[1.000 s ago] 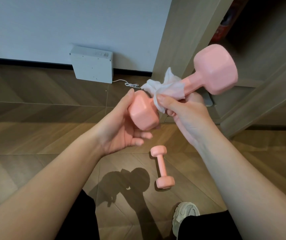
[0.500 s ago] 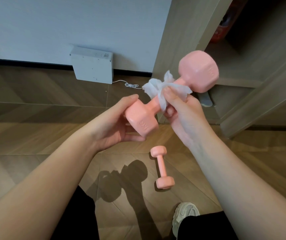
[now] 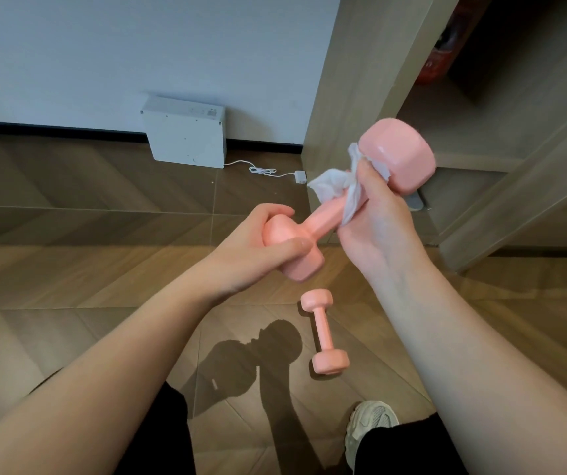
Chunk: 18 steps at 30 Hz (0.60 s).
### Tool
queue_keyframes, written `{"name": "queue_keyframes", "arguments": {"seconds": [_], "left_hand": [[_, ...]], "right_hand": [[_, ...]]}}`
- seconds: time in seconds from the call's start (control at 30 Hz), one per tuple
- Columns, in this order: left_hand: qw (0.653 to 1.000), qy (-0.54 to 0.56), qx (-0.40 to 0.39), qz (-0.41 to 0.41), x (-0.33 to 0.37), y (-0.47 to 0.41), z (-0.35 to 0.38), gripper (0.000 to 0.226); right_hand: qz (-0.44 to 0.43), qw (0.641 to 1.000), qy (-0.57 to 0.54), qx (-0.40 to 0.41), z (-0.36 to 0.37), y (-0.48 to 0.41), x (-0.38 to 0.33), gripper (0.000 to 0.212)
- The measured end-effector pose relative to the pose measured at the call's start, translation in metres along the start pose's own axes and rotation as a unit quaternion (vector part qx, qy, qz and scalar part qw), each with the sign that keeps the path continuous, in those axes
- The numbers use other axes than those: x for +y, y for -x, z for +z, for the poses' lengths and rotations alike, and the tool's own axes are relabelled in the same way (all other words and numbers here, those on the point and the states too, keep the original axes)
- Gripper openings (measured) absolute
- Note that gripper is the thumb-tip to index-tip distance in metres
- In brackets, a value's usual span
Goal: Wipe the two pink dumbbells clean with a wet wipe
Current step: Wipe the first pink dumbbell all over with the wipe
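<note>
I hold one pink dumbbell [image 3: 399, 156] in the air, tilted with its far head up to the right. My left hand [image 3: 251, 250] grips its near head from the left. My right hand [image 3: 376, 217] is closed around the upper end of the handle, pressing a white wet wipe [image 3: 338, 185] against it just below the far head. The wipe's loose corners stick out to the left. The second pink dumbbell [image 3: 323, 329] lies on the wooden floor below my hands, untouched.
A white box [image 3: 186, 132] leans against the wall's base, with a white cable [image 3: 265, 170] running right along the floor. A wooden cabinet post [image 3: 350, 80] and open shelves stand at right. My shoe [image 3: 371, 430] shows at the bottom.
My right hand slid the wipe up the handle from the middle to the far head. My left hand closed more fully over the near head, and the dumbbell turned a little.
</note>
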State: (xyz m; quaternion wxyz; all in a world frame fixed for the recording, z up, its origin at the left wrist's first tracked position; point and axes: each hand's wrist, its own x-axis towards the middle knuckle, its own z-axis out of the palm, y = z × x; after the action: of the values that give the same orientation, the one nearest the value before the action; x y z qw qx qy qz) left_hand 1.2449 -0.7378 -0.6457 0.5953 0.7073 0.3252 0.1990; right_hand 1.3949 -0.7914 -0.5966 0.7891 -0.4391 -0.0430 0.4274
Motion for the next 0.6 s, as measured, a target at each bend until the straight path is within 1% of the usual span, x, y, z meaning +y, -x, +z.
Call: {"name": "queue_keyframes", "arguments": {"seconds": [0.07, 0.13, 0.2, 0.27, 0.3, 0.33, 0.4, 0.5, 0.57, 0.6], "left_hand": [[1.0, 0.003, -0.028, 0.001, -0.004, -0.001, -0.004, 0.073], [0.996, 0.077, -0.046, -0.03, -0.006, -0.002, -0.01, 0.068], [0.985, 0.16, -0.024, -0.062, -0.006, -0.005, -0.018, 0.06], [0.979, 0.193, -0.001, -0.073, -0.005, -0.009, -0.027, 0.056], [0.976, 0.201, -0.007, -0.084, -0.005, -0.01, -0.031, 0.057], [0.973, 0.205, -0.026, -0.103, -0.005, -0.009, -0.034, 0.059], [0.966, 0.189, -0.097, -0.146, -0.005, -0.006, -0.032, 0.059], [0.95, 0.131, -0.23, -0.166, -0.005, 0.004, -0.02, 0.057], [0.934, 0.147, -0.268, -0.183, -0.008, 0.007, -0.013, 0.059], [0.926, 0.179, -0.272, -0.191, -0.01, 0.008, -0.011, 0.06]], "right_hand": [[0.02, 1.0, 0.009, -0.004, -0.003, 0.0, 0.0, 0.008], [0.052, 0.997, 0.037, -0.031, -0.005, 0.001, 0.0, 0.012], [0.087, 0.99, 0.085, -0.071, -0.007, 0.003, 0.003, 0.019], [0.117, 0.976, 0.158, -0.097, -0.009, 0.007, 0.008, 0.016], [0.132, 0.968, 0.181, -0.108, -0.01, 0.009, 0.012, 0.014], [0.147, 0.964, 0.189, -0.119, -0.011, 0.012, 0.016, 0.013], [0.156, 0.961, 0.185, -0.131, -0.011, 0.014, 0.021, 0.016], [0.122, 0.967, 0.189, -0.122, -0.012, 0.011, 0.02, 0.014], [0.095, 0.976, 0.17, -0.098, -0.011, 0.008, 0.018, 0.011], [0.083, 0.981, 0.157, -0.082, -0.01, 0.006, 0.016, 0.012]]}}
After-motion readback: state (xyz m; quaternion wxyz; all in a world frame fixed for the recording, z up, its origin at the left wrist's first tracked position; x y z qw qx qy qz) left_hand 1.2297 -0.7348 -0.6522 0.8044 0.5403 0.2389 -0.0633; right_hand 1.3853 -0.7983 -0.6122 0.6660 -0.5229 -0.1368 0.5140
